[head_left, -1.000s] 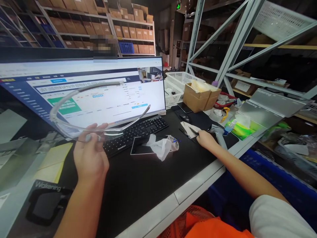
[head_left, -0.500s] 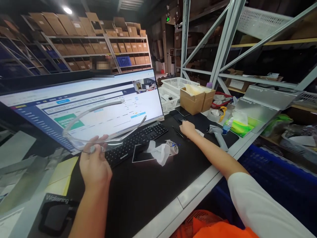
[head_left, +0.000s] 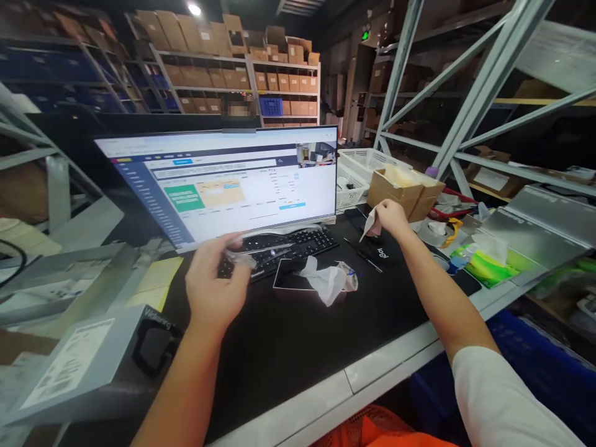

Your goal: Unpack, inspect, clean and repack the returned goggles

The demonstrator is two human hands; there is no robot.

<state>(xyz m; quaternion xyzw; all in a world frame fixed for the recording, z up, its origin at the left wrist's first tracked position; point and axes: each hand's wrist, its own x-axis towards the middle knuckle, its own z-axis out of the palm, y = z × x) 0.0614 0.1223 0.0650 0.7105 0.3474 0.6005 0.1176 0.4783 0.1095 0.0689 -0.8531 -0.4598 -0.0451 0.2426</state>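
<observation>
My left hand (head_left: pixel 218 280) is in front of the monitor, its fingers closed round a pair of clear-framed glasses (head_left: pixel 242 257). One thin temple reaches over the keyboard (head_left: pixel 298 245); much of the frame is hidden or blurred. Above the dark mat marked "logi" (head_left: pixel 382 252), my right hand (head_left: pixel 392 218) pinches a small pale pinkish cloth or paper (head_left: pixel 371 225), which hangs down from the fingertips. A pen (head_left: pixel 370 261) lies below it. Between the hands, crumpled white tissue (head_left: pixel 326 282) rests on a flat black rectangle with a white edge (head_left: pixel 288 278).
The lit monitor (head_left: pixel 242 186) stands behind the keyboard. At left are a grey box with a glasses picture (head_left: pixel 151 347) and yellow paper (head_left: pixel 156 282). Back right hold a cardboard box (head_left: pixel 400 198), white baskets (head_left: pixel 351 186) and a green tissue pack (head_left: pixel 488 267). Metal shelving rises at right.
My right hand has lifted off the dark mat and now holds up the pale piece. My left hand has turned, and the glasses are lower and less visible. The view has swung left.
</observation>
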